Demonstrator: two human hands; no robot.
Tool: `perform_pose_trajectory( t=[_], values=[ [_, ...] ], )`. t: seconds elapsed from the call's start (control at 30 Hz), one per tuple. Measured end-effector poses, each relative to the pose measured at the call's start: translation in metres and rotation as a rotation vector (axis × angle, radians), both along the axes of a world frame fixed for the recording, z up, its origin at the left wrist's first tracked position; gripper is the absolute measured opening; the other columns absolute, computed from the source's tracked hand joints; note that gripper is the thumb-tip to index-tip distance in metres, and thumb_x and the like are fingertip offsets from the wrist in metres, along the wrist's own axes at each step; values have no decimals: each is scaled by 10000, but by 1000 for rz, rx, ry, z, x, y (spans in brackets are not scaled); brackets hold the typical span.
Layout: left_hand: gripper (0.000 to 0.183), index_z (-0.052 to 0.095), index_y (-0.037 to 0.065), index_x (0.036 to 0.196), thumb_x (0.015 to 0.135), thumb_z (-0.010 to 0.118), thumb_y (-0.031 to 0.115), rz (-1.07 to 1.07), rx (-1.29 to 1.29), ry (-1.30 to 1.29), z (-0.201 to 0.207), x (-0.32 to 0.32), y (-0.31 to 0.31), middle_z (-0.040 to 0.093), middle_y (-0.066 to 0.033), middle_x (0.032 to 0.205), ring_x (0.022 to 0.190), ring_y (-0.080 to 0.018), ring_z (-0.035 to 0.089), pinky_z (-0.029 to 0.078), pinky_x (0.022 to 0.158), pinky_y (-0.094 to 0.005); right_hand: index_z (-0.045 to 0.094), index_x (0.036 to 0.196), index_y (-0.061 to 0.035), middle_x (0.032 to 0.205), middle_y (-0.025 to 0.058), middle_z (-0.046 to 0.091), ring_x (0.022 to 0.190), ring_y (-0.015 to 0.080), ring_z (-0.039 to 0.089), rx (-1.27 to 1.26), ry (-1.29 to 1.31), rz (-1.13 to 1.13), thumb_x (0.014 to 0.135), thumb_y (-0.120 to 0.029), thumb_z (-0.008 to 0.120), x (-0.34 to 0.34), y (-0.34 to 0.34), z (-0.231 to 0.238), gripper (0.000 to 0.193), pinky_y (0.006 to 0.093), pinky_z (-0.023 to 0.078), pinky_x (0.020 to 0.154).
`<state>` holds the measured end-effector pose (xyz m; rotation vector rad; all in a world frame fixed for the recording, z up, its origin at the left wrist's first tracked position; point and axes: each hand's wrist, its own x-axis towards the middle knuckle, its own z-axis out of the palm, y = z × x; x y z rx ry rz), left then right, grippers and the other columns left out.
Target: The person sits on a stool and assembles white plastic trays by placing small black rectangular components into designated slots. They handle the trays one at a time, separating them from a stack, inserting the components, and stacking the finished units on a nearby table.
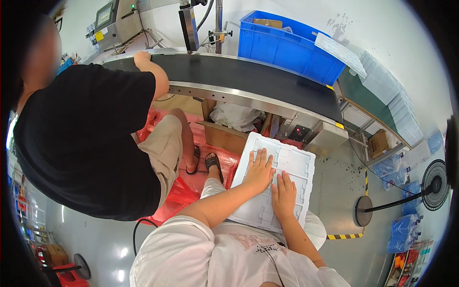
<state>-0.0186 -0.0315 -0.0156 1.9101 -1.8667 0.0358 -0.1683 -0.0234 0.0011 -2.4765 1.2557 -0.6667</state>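
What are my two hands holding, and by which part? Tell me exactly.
Nothing is gripped: the left hand and right hand lie flat, palms down, on the upper face of the white tray.

Looks like a factory workshop, judging by the conveyor [239, 75], the control box [119, 27] with a screen, the blue crate [287, 51], white stacks [386, 85] along a green bench [362, 97], and striped tape [351, 236] on grey floor [337, 184].

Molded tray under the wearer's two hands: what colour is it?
The molded tray is white, best seen in the head view.
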Motion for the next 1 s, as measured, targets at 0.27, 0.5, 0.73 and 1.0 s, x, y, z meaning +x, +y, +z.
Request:
perform_pose_trajectory(
  t=[0.27,0.5,0.73,1.0],
  values=[
    [491,418,-20,1320,940,408,290,-1,-14,14,0,-1,0,301,-282,1417,1352,-401,243,76,1107,-551,502,1267,7,1398,176,404,1314,325,353,-7,-8,-6,917,-244,510,-1,-1,-3,431,509,236,1066],
    [493,426,-22,1314,935,417,293,-5,-28,5,0,0,1,306,-287,1412,1346,-406,252,80,1106,-551,504,1267,2,1395,181,406,1311,325,358,1,2,-12,909,-244,520,0,0,-3,435,510,244,1062],
    [495,428,-25,1308,927,436,290,-12,-34,26,0,1,0,313,-293,1403,1342,-412,256,85,1105,-551,504,1266,2,1392,181,410,1310,325,362,-6,-2,-11,906,-234,527,0,0,-2,431,511,246,1061],
    [493,430,-28,1300,923,444,290,-11,-40,39,0,1,1,317,-291,1400,1340,-413,258,84,1105,-554,501,1268,1,1396,180,405,1310,328,360,-8,-1,-9,900,-230,533,0,0,-2,436,512,244,1061]
  ],
)
